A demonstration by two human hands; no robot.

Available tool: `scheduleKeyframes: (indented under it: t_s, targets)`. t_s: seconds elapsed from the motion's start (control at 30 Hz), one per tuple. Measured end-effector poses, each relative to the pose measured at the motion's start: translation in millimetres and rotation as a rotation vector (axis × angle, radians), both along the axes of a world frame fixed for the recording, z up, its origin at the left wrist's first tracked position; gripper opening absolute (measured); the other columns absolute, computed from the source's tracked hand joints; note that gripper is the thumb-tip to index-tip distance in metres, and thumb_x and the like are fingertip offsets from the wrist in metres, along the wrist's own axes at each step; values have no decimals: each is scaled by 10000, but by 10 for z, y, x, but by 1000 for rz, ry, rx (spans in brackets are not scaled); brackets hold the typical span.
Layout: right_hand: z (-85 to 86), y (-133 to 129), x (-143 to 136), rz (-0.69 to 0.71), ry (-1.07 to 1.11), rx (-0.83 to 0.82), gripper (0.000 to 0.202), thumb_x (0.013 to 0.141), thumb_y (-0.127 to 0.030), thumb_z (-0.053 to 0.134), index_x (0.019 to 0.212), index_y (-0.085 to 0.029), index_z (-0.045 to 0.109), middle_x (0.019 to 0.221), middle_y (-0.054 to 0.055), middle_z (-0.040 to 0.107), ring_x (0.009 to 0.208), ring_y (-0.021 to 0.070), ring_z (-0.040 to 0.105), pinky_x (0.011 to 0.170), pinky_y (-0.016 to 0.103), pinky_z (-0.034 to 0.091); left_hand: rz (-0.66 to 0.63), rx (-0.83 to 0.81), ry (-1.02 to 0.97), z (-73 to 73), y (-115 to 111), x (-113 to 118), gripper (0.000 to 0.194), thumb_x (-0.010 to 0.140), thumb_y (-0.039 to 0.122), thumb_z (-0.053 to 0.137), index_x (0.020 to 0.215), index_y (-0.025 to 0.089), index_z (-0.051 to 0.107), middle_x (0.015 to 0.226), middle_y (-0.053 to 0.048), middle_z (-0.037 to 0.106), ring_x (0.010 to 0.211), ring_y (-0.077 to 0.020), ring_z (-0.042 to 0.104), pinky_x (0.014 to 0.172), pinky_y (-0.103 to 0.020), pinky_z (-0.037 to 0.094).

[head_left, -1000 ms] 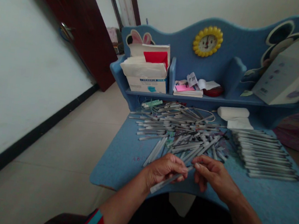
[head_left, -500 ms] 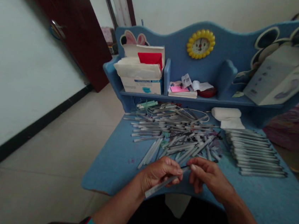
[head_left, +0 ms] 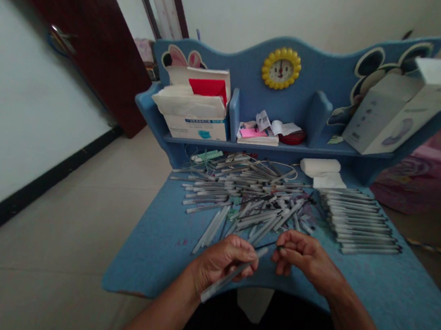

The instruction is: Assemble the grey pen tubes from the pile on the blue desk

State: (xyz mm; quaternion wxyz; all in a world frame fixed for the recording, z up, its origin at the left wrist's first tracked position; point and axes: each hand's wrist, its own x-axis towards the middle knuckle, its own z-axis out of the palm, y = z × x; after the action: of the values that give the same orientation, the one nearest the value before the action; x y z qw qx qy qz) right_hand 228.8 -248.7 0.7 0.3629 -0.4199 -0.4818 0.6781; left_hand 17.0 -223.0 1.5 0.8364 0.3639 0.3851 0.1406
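My left hand (head_left: 230,258) is closed round a translucent pen barrel (head_left: 218,285), which slants up to the right across the fingers. Just to its right, my right hand (head_left: 305,258) pinches a small dark end between thumb and fingers. A thin dark rod (head_left: 267,245), like a pen refill, runs from that pinch toward my left hand; where its far end stops is hard to make out. Beyond both hands lies a loose heap of pens and pen barrels (head_left: 249,186). To the right, a neat stack of pens (head_left: 364,224) lies in parallel, dark tips to the right.
The blue desk (head_left: 140,251) has a raised shelf holding a mask box (head_left: 197,126), papers (head_left: 260,138) and a white carton (head_left: 387,114). A yellow flower-shaped clock (head_left: 281,68) is on its back panel. A white paper roll (head_left: 320,167) sits under the shelf.
My right hand has drawn slightly away from my left, and more of the thin dark rod shows between them. The view has shifted a little to the right.
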Motion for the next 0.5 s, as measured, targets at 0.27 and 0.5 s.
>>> scheduleKeyframes:
  t_s: [0.27,0.5]
  targets:
    - [-253,123,253,-339,-500,88,189,756,-330,488,877,-187,516,551,-42,580,352,99,475,369,209,330,124,80,36,-34,25,4,205,595,292,684,582,101,611,473,-20,561,369,-52,425,357,-175,184]
    - [-294,289,442,-508,-858,195,236,745,-352,467,840,-192,612,486,-24,560,382,130,489,409,228,342,174,148,90,-24,36,19,218,646,316,663,625,111,593,501,-13,573,333,-15,313,366,-189,122]
